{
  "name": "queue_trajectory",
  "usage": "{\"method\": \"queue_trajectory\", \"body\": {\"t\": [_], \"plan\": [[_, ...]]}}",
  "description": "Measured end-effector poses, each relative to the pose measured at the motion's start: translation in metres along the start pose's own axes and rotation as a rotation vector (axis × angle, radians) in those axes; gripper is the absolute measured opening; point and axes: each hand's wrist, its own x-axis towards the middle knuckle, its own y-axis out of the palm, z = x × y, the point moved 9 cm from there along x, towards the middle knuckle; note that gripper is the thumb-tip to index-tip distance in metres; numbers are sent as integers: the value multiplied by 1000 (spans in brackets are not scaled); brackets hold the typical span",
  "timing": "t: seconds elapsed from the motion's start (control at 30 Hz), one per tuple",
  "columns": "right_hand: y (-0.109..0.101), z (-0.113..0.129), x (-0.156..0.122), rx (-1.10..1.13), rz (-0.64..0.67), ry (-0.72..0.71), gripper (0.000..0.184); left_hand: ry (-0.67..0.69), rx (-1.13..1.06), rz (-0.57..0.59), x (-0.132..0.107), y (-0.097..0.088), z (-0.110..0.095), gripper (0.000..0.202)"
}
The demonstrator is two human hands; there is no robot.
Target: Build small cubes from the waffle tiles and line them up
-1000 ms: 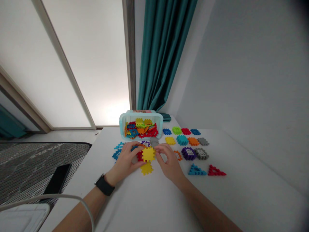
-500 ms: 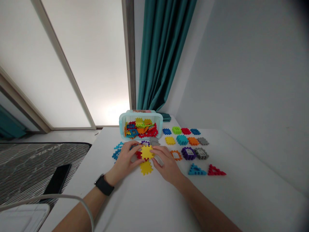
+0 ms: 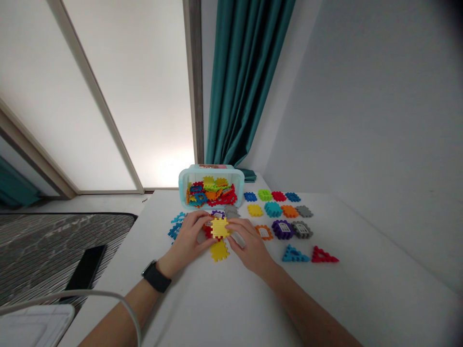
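My left hand (image 3: 190,238) and my right hand (image 3: 249,243) meet over the white table (image 3: 224,299). Both pinch an upright yellow toothed tile (image 3: 219,227) joined to a red tile partly hidden behind my left fingers. A second yellow tile (image 3: 219,250) lies flat just below it. A black watch (image 3: 156,276) sits on my left wrist. Behind the hands a pale blue box (image 3: 211,189) lies on its side, full of coloured tiles.
Rows of coloured tiles lie to the right: yellow, teal, orange, grey, a purple one (image 3: 282,228), plus a blue triangle (image 3: 295,254) and a red triangle (image 3: 323,255). Blue pieces (image 3: 175,226) lie at left. A black phone (image 3: 86,272) rests on the grey mat.
The held yellow tile has shifted slightly up and left, and my right hand has closed in on it. Little differs from half a second ago.
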Motion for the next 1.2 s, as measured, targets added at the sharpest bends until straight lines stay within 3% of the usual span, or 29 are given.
{"method": "queue_trajectory", "body": {"t": [0.7,0.87,1.03,1.2], "plan": [[2,-2,0,76,26,38,31,-12,-19,4,1,0,0,40],[5,-21,-2,192,10,262,41,43,13,49,-2,5,-5,44],[17,-37,-5,335,79,434,37,95,60,81,-3,8,-13,44],[22,-41,-7,447,102,501,42,49,52,27,0,2,-9,22]]}}
